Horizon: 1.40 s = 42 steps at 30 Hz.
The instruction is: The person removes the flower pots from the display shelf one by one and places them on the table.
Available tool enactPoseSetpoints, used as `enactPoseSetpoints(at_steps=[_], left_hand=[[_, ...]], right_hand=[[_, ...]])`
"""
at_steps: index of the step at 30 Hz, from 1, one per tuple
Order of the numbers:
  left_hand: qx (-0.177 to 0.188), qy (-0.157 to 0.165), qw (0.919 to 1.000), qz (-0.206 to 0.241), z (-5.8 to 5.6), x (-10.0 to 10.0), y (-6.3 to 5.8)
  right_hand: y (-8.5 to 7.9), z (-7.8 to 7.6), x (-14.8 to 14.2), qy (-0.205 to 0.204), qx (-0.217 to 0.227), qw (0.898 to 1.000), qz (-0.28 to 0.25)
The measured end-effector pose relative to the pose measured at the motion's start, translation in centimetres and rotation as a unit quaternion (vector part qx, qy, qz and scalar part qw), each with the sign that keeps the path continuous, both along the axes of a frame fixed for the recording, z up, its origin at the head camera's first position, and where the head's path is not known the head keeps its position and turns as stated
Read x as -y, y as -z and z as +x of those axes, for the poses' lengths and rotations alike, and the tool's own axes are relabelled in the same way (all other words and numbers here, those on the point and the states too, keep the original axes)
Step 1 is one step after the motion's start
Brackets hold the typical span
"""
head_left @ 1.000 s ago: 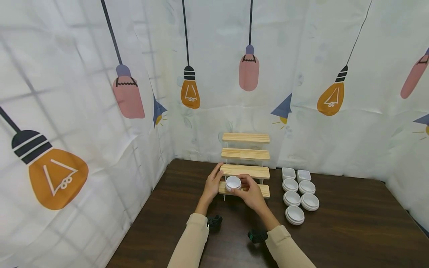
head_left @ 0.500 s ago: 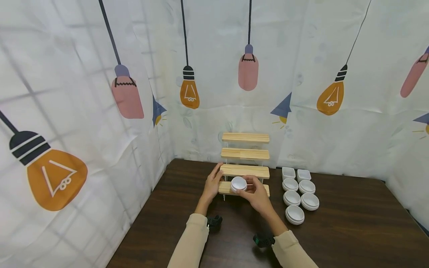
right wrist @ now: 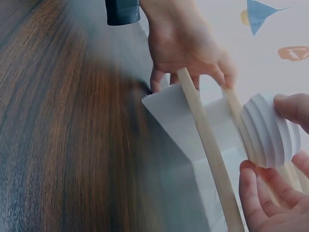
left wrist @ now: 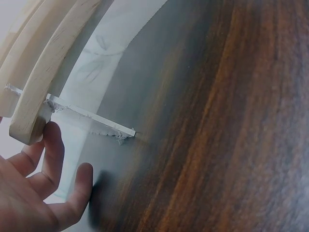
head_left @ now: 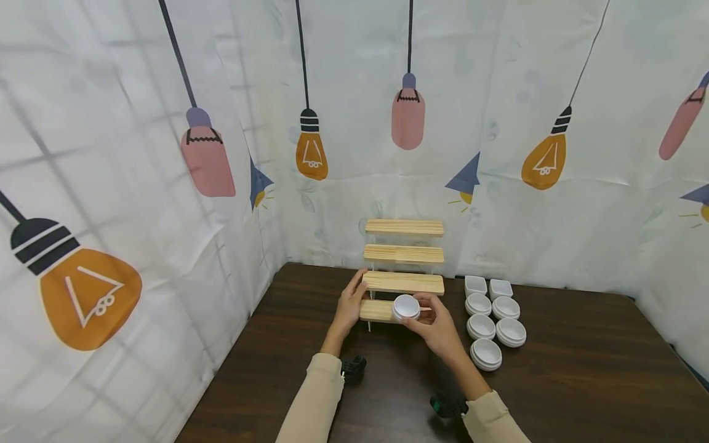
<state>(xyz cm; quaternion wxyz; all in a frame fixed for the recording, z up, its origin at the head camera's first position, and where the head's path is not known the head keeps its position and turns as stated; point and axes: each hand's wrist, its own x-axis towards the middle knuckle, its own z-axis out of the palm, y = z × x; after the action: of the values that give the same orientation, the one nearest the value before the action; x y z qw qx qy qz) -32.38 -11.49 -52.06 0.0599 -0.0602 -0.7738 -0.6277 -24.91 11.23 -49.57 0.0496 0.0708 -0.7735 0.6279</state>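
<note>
A stepped wooden stand with pale boards on clear supports is at the back of the table. My left hand holds its left end by the lower boards; in the left wrist view a curled fingertip meets a board's underside. My right hand pinches a stack of small white round bowls between thumb and fingers, in front of the lowest board. Seen from the right wrist, several stacked rims of the bowls show, tilted in that view, with the thumb on one side and fingertips opposite.
Right of the stand, more stacks of white round bowls stand in two columns on the dark wooden table. Two square white dishes are at their back. A patterned cloth hangs behind and to the left.
My right hand has moved right along the lowest board with the stack of bowls. The left hand stays at the stand's left end. The head view has shifted slightly.
</note>
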Motion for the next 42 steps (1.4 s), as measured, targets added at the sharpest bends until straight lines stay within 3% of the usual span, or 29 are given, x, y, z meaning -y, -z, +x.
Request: enactPoseSetpoints(at_steps=[6,13,16,42], left_hand=[[0.01,0.014,0.9998,0.002,0.0,0.1,-0.3],[0.009,0.029,0.9995,-0.002,2.1,0.1,-3.2],[0.006,0.03,0.9995,-0.003,2.5,0.1,-3.7],[0.016,0.038,0.9991,0.0,2.6,0.2,-3.8]], right_hand=[[-0.3,0.4,-0.5,0.002,-0.005,1.0,-0.013],[-0.3,0.7,-1.0,0.001,-0.009,1.0,-0.017],[-0.2,0.8,-1.2,-0.002,-0.012,1.0,-0.018],[-0.4,2.2,-3.2,0.004,-0.009,1.0,-0.015]])
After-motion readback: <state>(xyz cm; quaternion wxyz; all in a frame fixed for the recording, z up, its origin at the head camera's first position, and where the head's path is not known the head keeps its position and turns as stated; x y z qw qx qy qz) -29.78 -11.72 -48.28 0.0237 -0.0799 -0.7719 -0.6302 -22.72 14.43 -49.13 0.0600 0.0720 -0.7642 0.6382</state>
